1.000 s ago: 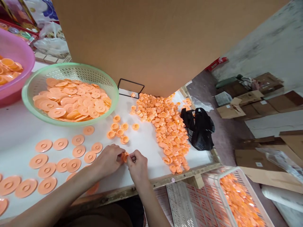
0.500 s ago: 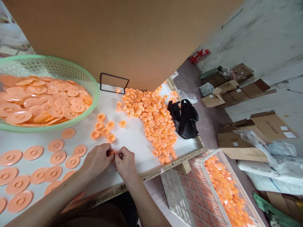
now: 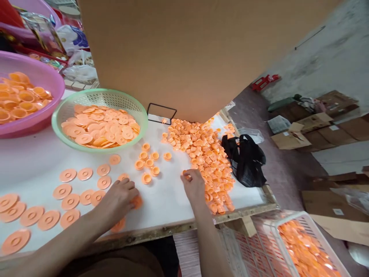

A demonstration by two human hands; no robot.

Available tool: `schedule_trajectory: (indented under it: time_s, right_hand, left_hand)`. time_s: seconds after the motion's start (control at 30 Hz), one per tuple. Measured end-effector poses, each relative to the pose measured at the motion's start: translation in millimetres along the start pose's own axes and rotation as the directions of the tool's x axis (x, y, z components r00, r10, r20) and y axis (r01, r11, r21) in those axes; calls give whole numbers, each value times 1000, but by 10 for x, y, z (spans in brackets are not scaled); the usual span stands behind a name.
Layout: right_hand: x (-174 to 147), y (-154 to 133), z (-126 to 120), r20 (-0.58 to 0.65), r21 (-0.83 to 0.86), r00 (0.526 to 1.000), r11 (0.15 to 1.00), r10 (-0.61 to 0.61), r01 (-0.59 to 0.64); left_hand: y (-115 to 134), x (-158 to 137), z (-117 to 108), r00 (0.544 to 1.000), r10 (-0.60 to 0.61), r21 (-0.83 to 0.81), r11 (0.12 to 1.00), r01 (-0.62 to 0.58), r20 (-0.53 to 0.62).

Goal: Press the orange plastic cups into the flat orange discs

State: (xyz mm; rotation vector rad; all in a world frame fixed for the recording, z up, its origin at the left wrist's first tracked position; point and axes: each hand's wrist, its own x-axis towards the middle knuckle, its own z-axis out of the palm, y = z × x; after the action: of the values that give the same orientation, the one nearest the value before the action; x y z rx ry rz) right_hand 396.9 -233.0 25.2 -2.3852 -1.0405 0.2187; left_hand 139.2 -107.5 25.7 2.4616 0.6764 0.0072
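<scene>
My left hand (image 3: 122,196) is low over the white table, its curled fingers closed at the edge of a flat orange disc (image 3: 137,202). My right hand (image 3: 194,184) pinches a small orange cup (image 3: 186,176) by the left edge of a large heap of similar cups (image 3: 201,150). Between the hands, and farther back, several separate cups (image 3: 149,162) stand in a loose cluster. Orange discs with raised rings (image 3: 70,201) lie spread to the left of my left hand.
A green basket (image 3: 143,129) of discs and a pink basin (image 3: 59,86) of larger orange cups stand at left. A cardboard box (image 3: 201,57) rises behind. A black bag (image 3: 249,161) lies at right; a crate (image 3: 272,227) of orange parts stands below the table edge.
My hands have come apart from a shared small orange piece: the left went to a disc, the right to the cup heap. Another cup now stands by the cluster. The view has swung left.
</scene>
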Motion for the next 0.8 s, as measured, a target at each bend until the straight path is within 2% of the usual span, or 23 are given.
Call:
schedule_trajectory:
  time_s: [0.1,0.2,0.37,0.47,0.6,0.73,0.8]
  right_hand:
    - [-323,-260,72,133,151,983,983,-123,103]
    - [-512,-436,40,212,198,968,976,-131,89]
    - [-448,-492,24,197,79,977,995,-82,68]
    - [-390,-503,74,249,14,963,995,-101,101]
    - [-439,-560,65,215,46,968,992,-128,121]
    - [-537,-624,34,312,-24,934,981,-175,192]
    - [-568,-645,58,306,-63,935,977,-176,204]
  left_hand:
    - [154,64,135,998,62,44,997,-62,5]
    - [253,161,210,998,64,42,997,-64,-13]
    - [238,173,214,996,85,-9,996,-85,-8]
    - [226,132,210,996,83,7,997,-83,-26]
    - [216,95,235,994,94,-28,995,-95,-58]
    - [172,89,279,990,108,-57,992,-114,-89]
    - [155,93,290,990,108,-70,991,-114,-94]
